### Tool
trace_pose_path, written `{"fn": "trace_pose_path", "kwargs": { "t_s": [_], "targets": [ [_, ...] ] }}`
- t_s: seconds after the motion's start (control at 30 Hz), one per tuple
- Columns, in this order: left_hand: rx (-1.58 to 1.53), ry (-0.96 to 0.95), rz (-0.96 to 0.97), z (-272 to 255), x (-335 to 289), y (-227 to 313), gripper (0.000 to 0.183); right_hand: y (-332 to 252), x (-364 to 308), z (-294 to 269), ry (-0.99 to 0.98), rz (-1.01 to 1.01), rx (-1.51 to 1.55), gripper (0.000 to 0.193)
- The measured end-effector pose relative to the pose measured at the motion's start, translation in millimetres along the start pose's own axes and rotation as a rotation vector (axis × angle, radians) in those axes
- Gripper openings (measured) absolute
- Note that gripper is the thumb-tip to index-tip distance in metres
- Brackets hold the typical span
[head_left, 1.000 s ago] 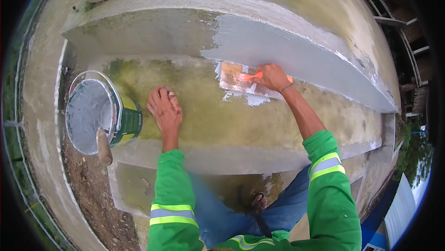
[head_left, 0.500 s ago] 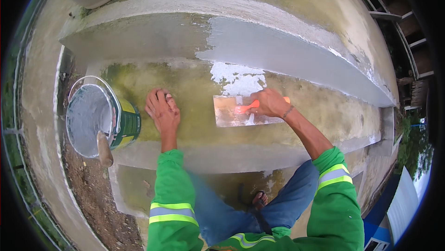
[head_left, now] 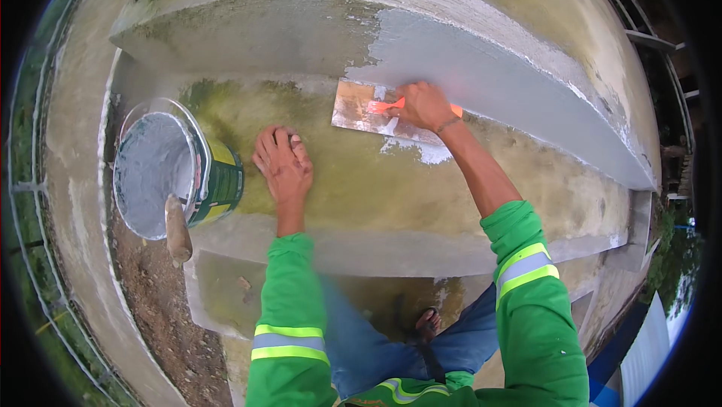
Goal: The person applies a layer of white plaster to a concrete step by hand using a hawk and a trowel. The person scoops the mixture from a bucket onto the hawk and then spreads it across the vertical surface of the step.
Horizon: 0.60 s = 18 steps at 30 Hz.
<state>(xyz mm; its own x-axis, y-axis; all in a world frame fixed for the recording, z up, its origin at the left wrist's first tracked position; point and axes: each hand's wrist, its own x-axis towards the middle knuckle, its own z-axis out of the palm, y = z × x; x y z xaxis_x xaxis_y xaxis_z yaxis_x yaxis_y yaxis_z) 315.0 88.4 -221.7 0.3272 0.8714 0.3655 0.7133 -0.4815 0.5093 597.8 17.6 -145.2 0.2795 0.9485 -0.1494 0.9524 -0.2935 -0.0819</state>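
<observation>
My right hand point(head_left: 427, 108) is closed around the orange handle of a rectangular plastering trowel point(head_left: 349, 110). Its metal blade, smeared with pale paste, lies over the back of the mossy concrete ledge point(head_left: 353, 170), close to the riser. A ragged white patch of skim coat point(head_left: 432, 153) shows past the blade's near edge. Further left, my left hand point(head_left: 284, 166) rests on the ledge with fingers curled; what they hold, if anything, is hidden. Beside it stands a green and yellow bucket point(head_left: 226, 181) of grey paste point(head_left: 154, 174), with a wooden-handled tool point(head_left: 177, 230) leaning over its rim.
Behind the ledge rises a riser point(head_left: 481, 83), coated smooth grey on the right and bare on the left. A bare soil strip point(head_left: 150, 279) runs below the bucket. A wire fence point(head_left: 30, 189) borders the far left. My sandaled foot point(head_left: 429, 323) is below the ledge.
My right hand has pushed the trowel away from me, over the white patch toward the riser. The left hand stays on the ledge. The whole view has shifted slightly.
</observation>
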Motion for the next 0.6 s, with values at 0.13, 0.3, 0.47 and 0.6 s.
{"fn": "trace_pose_path", "kwargs": {
  "t_s": [0.13, 0.3, 0.47, 0.6],
  "targets": [
    [0.008, 0.029, 0.019, 1, 0, -2, 0.024, 3, -4, -5, -0.043, -0.049, -0.002, 0.044],
    [0.023, 0.035, 0.023, -1, 2, -5, 0.025, -4, -26, -18, -0.121, -0.031, -0.003, 0.044],
    [0.012, 0.029, 0.016, 3, 1, -5, 0.025, -15, -2, -8, -0.006, -0.010, 0.014, 0.045],
    [-0.011, 0.017, 0.022, 2, 0, 2, 0.025, -4, 5, 2, 0.023, -0.050, 0.010, 0.044]
  ]
}}
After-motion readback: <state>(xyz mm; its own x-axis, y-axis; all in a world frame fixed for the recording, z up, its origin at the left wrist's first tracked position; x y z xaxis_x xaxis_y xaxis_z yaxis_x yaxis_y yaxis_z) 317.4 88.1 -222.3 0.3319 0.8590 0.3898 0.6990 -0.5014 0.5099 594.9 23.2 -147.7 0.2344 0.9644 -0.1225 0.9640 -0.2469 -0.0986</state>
